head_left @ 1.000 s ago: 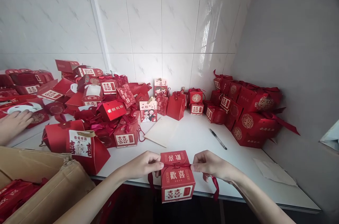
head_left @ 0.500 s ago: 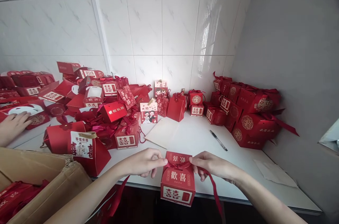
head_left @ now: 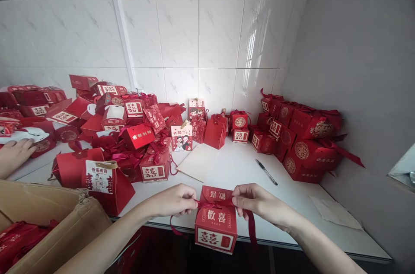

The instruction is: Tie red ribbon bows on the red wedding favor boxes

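Note:
A small red gift box [head_left: 215, 222] with gold and white lettering sits at the table's front edge, its front face overhanging. Across its top runs a dark red ribbon [head_left: 210, 204], knotted or looped at the middle. My left hand [head_left: 181, 200] is closed, pinching the ribbon just left of the box. On the right, my right hand [head_left: 251, 202] pinches the ribbon's other side between thumb and fingers, close against the box's top edge. One loose ribbon end hangs below each hand.
Many red boxes [head_left: 139, 135] are heaped at the left, with more stacked red boxes [head_left: 311, 144] by the right wall. A cardboard carton [head_left: 58, 205] stands front left. A pen [head_left: 266, 172] and paper [head_left: 335, 211] lie on the table. Another person's hand [head_left: 17, 155] is at far left.
My left hand has moved a little left, drawing the ribbon out straighter. The hanging ribbon ends have swung. At far left, the other person's hand and the white piece under it have shifted.

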Demonstrator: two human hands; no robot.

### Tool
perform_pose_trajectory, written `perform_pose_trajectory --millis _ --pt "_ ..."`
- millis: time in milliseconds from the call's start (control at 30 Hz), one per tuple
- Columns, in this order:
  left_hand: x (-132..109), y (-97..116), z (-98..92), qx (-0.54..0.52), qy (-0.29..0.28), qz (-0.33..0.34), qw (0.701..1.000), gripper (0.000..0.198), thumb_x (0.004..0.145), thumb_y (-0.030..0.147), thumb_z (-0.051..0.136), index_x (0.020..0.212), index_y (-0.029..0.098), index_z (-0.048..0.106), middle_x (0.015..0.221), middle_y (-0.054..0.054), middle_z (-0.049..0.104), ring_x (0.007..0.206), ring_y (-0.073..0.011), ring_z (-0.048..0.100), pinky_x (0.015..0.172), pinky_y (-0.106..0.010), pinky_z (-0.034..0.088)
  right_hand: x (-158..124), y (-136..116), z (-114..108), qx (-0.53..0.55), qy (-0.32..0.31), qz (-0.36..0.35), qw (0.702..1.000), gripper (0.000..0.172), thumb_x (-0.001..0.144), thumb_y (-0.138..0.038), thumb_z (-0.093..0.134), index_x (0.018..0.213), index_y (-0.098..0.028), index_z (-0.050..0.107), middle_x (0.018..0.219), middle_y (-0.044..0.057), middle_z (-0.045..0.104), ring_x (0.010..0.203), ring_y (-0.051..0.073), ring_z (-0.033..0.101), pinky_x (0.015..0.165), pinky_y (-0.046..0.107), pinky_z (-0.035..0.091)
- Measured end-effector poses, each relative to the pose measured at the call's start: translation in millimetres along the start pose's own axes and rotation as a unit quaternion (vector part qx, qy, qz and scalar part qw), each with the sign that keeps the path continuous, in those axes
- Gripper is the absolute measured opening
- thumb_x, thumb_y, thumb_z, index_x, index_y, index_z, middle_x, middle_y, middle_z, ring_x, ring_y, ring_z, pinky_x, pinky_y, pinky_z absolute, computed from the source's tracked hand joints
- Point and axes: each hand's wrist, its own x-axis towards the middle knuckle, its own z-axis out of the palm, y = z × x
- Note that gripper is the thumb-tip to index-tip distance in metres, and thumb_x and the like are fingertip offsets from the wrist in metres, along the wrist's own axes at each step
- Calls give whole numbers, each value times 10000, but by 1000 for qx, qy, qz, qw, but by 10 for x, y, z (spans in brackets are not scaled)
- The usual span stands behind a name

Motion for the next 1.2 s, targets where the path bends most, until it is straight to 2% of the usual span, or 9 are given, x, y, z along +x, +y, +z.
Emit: perform_pose_trajectory --millis 133,367,500,667,800,933,967,1100,1200 --pt "50 -110 38 -53 4 0 999 342 741 489 524 638 182 410 590 55 402 495 -72 312 444 -201 232 1 85 -18 -39 22 19 999 366 707 -502 643 683 -148 550 575 -31 496 553 90 402 528 239 280" --pt "98 -282 89 -2 -36 90 995 433 817 583 432 667 178 401 622 40 430 576 -96 388 549 -223 302 -72 319 -160 -39 22 15 999 385 690 -521 652 669 -150 555 607 -22 494 610 118 437 612 265 338" --pt "107 -299 121 17 -14 109 994 421 834 564 408 658 182 394 620 44 426 591 -108 432 570 -229 337 -74 366 -164 -59 38 -11 997 334 719 -475 639 665 -157 551 614 -16 513 615 125 443 620 270 347" --pt "111 -240 169 -47 54 74 995 324 800 446 470 622 180 418 574 52 443 579 -121 490 599 -245 381 -87 146 -98 -38 38 -4 999 241 768 -382 593 676 -162 555 617 -15 551 603 118 467 640 265 362" --pt "143 -146 192 -73 40 63 995 276 781 391 477 614 176 434 540 57 464 513 -104 472 575 -244 378 -35 -43 19 12 24 -53 998 299 748 -446 629 695 -158 570 696 3 592 654 127 508 682 262 388" --pt "165 -30 181 -47 46 48 997 244 783 376 464 643 179 434 530 57 470 463 -84 410 479 -214 297 74 -68 142 36 36 -79 996 363 715 -506 658 721 -147 607 1043 89 622 882 194 584 774 286 427" --pt "163 -2 172 -36 53 46 997 238 779 369 470 641 178 433 539 57 468 470 -82 408 478 -211 293 100 -53 170 46 35 -81 995 379 706 -523 659 724 -148 608 1043 92 629 889 203 593 770 292 439" --pt "124 96 121 30 69 82 994 209 773 331 486 655 160 509 597 46 496 535 -87 424 525 -210 320 185 26 251 25 44 -114 992 393 735 -538 624 776 -147 641 771 43 668 706 164 596 669 276 450" --pt "71 177 88 94 69 110 987 216 769 338 507 706 153 600 625 34 535 591 -106 455 545 -210 327 216 55 281 -18 61 -136 989 348 779 -488 593 804 -153 683 760 36 665 717 166 587 670 270 443"
